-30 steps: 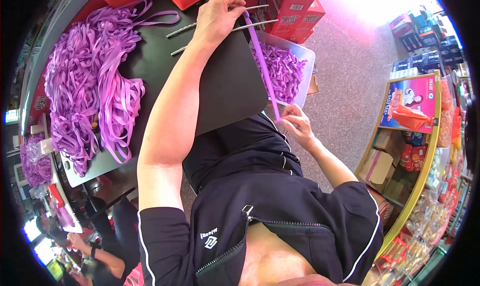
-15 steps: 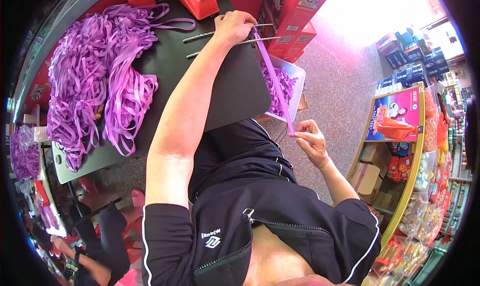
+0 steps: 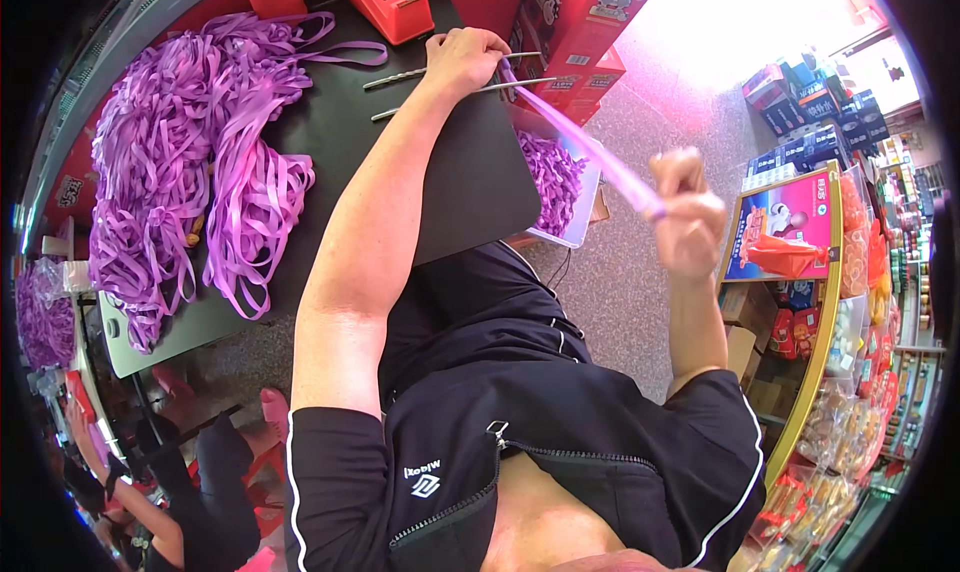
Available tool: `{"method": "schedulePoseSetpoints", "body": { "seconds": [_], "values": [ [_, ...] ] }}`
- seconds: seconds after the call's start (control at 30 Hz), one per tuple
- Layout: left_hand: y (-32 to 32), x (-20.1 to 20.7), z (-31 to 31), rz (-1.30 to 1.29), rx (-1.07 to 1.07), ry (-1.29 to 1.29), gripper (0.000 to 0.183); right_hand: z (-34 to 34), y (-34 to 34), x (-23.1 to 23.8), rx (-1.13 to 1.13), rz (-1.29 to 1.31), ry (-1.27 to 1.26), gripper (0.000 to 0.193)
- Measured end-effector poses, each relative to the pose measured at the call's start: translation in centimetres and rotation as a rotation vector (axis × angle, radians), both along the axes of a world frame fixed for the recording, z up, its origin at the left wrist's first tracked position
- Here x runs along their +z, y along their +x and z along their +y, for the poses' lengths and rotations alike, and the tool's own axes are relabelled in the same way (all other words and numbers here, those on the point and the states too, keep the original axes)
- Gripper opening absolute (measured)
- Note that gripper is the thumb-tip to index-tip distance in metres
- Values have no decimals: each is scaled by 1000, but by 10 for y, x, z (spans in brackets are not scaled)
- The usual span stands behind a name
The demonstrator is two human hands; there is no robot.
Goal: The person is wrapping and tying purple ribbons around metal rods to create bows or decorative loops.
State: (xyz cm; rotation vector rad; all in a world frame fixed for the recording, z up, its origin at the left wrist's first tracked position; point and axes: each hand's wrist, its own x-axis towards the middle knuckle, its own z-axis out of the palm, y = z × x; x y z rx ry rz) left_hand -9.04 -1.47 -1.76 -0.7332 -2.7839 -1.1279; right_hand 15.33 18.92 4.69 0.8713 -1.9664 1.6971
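A purple ribbon (image 3: 590, 147) stretches taut from the metal rods to the right, angling down toward me. My right hand (image 3: 690, 212), smeared by motion, pinches its far end out over the floor. At the table's edge my left hand (image 3: 465, 60) is closed at the ribbon's other end, fingertips partly hidden, beside the upper rod. Two thin metal rods, an upper rod (image 3: 395, 77) and a lower rod (image 3: 530, 83), lie roughly parallel across the table's right edge, passing under my left hand and wrist. A large heap of purple ribbons (image 3: 150, 162) covers the table's left side.
Below the dark table's (image 3: 470, 172) right edge stands a white bin (image 3: 590, 197) with cut purple pieces. A red tape dispenser (image 3: 395, 10) sits at the back, near red boxes (image 3: 575, 22). Shelves with packaged goods (image 3: 835, 372) line the right. Another person's arm (image 3: 150, 512) shows at lower left.
My right hand has swung up and to the right with the ribbon end, so the ribbon now runs at a flatter angle. My left hand stays nearly in place at the rods.
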Motion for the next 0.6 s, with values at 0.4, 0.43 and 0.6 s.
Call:
{"method": "schedulePoseSetpoints", "body": {
  "seconds": [0.4,0.43,0.6],
  "values": [
    [5,-10,-12,160,54,31,27,-40,-276,74,364,-273,-347,48],
    [7,-4,-14,95,45,-3,33,-44,-297,69,329,-300,-336,47],
    [14,4,-5,98,-27,25,47,-27,-373,12,179,-428,-256,47]
  ]
}}
